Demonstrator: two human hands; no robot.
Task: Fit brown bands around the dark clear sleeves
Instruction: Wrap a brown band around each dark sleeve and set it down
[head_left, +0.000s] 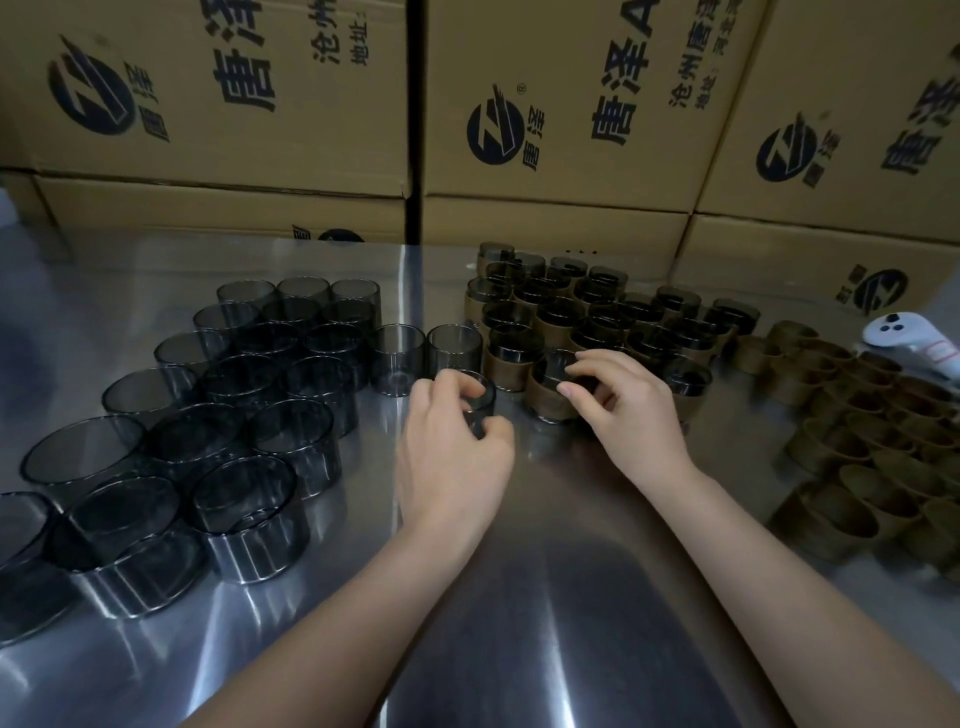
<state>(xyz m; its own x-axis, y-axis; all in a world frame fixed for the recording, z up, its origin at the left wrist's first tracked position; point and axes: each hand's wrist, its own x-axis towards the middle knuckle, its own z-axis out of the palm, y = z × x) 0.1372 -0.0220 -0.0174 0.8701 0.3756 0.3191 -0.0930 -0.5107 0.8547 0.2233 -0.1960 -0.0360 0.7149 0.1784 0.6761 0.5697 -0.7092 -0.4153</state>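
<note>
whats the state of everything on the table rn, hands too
left hand: closed on a bare sleeve, upright on the table
right hand: fingers on a banded sleeve, upright
bare sleeves: upright in a group at left, no bands
banded sleeves: upright, clustered at the back
loose bands: empty, in rows at right
white controller: lying at the right edge, untouched
cardboard boxes: stacked, closed

the lower rim of one dark sleeve is hidden by the left hand; the leftmost sleeves are cut off.
</note>
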